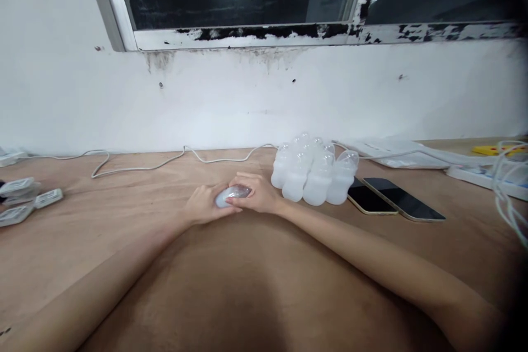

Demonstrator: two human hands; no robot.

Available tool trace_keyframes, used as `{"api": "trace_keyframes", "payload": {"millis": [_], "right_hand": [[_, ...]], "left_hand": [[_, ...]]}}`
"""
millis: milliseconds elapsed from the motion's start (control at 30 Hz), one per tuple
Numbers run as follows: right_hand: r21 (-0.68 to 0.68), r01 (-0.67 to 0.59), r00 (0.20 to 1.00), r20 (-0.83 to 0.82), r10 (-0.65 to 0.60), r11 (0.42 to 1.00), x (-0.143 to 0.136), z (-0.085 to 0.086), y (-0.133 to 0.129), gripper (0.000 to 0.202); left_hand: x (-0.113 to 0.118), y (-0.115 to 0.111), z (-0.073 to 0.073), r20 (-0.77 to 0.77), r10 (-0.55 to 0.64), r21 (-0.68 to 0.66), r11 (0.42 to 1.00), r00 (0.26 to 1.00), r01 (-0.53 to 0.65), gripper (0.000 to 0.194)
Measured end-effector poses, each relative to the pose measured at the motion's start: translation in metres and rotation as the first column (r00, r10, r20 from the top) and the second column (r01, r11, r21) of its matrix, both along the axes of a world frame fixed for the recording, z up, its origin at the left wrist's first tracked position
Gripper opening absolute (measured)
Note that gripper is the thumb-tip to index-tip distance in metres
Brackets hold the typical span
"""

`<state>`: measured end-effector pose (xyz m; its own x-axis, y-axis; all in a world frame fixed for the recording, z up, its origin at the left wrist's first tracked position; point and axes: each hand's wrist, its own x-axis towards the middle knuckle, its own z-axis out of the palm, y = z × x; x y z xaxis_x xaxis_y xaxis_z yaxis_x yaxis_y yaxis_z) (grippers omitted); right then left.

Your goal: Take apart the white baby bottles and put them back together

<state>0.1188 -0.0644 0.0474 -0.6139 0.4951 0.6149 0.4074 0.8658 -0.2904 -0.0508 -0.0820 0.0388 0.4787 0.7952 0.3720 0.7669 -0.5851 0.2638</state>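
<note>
Above the wooden table, a small bottle (231,196) lies tilted between both hands, with a frosted white body to the left and a clear rounded top to the right. My left hand (203,203) is closed round the white end. Fingers of my right hand (259,192) grip the clear end, thumb on the near side. To the right of my hands stands a tight cluster of several similar bottles (317,176), frosted white below with clear domed tops.
Two dark-screened phones (406,198) lie right of the cluster. A white cable (144,169) runs along the wall. Small white labelled packs (48,198) sit at far left. A plastic bag (396,153), a power strip (478,177) and coiled cables (501,192) occupy the right side.
</note>
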Motion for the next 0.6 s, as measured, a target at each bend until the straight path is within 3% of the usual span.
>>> {"api": "trace_keyframes", "payload": {"millis": [67, 133, 167, 233, 267, 333, 400, 467, 533, 600], "right_hand": [[0.025, -0.053, 0.996, -0.064, 0.055, 0.998, 0.003, 0.009, 0.001, 0.026], [0.073, -0.076, 0.983, -0.16, 0.087, 0.994, 0.01, 0.025, 0.003, 0.028], [0.094, -0.036, 0.968, -0.242, 0.058, 0.995, 0.015, 0.036, 0.004, 0.029], [0.117, 0.155, 0.923, -0.371, -0.102, 0.981, 0.024, 0.057, 0.009, 0.027], [0.131, 0.236, 0.921, -0.348, -0.178, 0.963, 0.025, 0.065, 0.014, 0.027], [0.157, 0.349, 0.933, -0.154, -0.326, 0.924, 0.021, 0.068, 0.026, 0.03], [0.164, 0.424, 0.881, 0.154, -0.447, 0.891, 0.007, 0.053, 0.042, 0.033], [0.121, 0.578, 0.693, 0.45, -0.564, 0.807, -0.008, 0.027, 0.059, 0.033], [0.085, 0.638, 0.629, 0.517, -0.581, 0.766, -0.02, 0.002, 0.075, 0.029], [0.059, 0.727, 0.557, 0.533, -0.637, 0.684, -0.024, -0.014, 0.089, 0.03]], "left_hand": [[-0.006, 0.006, -0.004, 0.13, -0.034, -0.043, 0.998, 0.991, 0.04, 0.045], [-0.016, 0.014, -0.01, 0.362, -0.056, -0.163, 0.979, 0.931, 0.122, 0.045], [-0.022, 0.018, -0.013, 0.515, -0.031, -0.237, 0.955, 0.857, 0.177, 0.046], [-0.033, 0.026, -0.02, 0.77, 0.088, -0.313, 0.915, 0.632, 0.253, 0.045], [-0.038, 0.029, -0.022, 0.832, 0.129, -0.309, 0.916, 0.54, 0.257, 0.043], [-0.043, 0.033, -0.026, 0.868, 0.149, -0.288, 0.928, 0.473, 0.235, 0.04], [-0.045, 0.035, -0.028, 0.856, 0.146, -0.279, 0.937, 0.495, 0.208, 0.038], [-0.044, 0.035, -0.028, 0.846, 0.156, -0.289, 0.938, 0.509, 0.192, 0.038], [-0.043, 0.035, -0.028, 0.857, 0.182, -0.301, 0.936, 0.482, 0.181, 0.038], [-0.042, 0.035, -0.028, 0.868, 0.203, -0.31, 0.934, 0.453, 0.176, 0.04]]}}
